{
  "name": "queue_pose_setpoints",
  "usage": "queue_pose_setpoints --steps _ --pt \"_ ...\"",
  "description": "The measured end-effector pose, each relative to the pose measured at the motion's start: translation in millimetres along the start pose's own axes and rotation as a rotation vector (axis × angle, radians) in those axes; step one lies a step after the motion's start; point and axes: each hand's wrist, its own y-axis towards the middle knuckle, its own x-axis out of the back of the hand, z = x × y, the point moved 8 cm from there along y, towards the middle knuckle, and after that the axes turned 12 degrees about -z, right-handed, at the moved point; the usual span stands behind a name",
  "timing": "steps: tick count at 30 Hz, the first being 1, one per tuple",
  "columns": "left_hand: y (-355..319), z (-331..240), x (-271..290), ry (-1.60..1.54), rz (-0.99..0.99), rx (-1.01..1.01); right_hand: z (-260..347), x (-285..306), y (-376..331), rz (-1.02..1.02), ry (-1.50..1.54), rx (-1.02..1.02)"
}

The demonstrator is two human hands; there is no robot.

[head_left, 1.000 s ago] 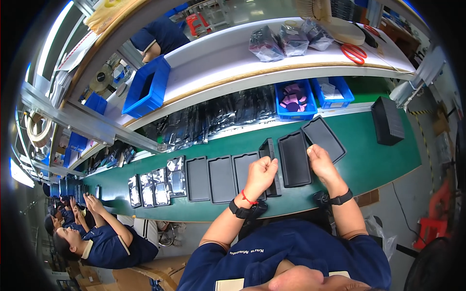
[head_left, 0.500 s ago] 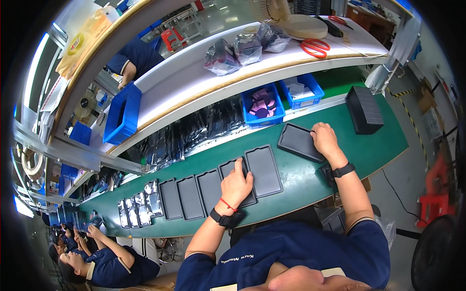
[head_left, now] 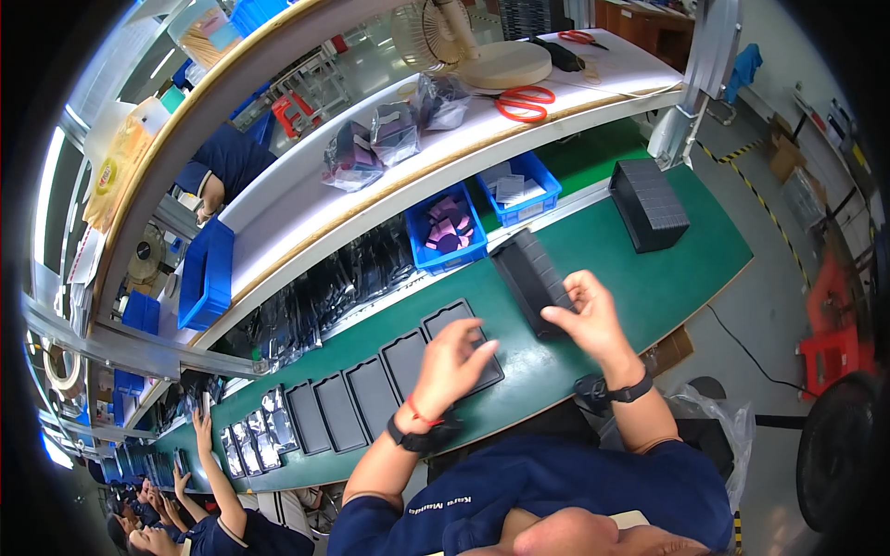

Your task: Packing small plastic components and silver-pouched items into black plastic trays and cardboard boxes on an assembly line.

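Note:
My right hand has its thumb and fingers at the near right end of a stack of black plastic trays. The stack is tilted, and its ridged side shows. My left hand hovers with fingers apart over the rightmost black tray of a row and holds nothing. It covers part of that tray. Several shallow trays stretch leftward in this row, among them one black tray. Beyond them lie shiny silver packets on the green table.
Another stack of black trays stands at the far right. Blue bins hold purple pieces and clear pieces along the back. Above them, a shelf carries bagged items and red scissors. Co-workers sit at the left.
My left hand has lifted off the trays and spread its fingers. The tray stack at my right hand has tipped from nearly flat, showing its ridged side. The whole view has shifted.

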Motion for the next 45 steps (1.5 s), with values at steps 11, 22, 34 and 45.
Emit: queue_pose_setpoints --steps 11,22,34,45 --pt "24.8 -32.5 -71.1 -0.656 -0.011 0.215 2.6 -2.5 -15.4 0.050 0.002 -0.066" --pt "44.7 -11.5 -105.4 0.259 0.172 -0.024 4.8 78.9 4.0 -0.147 -0.058 -0.173" --pt "54.1 -47.1 -153.7 -0.326 0.188 0.304 8.5 155.0 10.0 -0.281 -0.087 -0.150" --pt "52.5 -83.2 -207.3 -0.677 0.286 0.256 -12.4 130.4 11.1 -0.184 -0.355 -0.076"
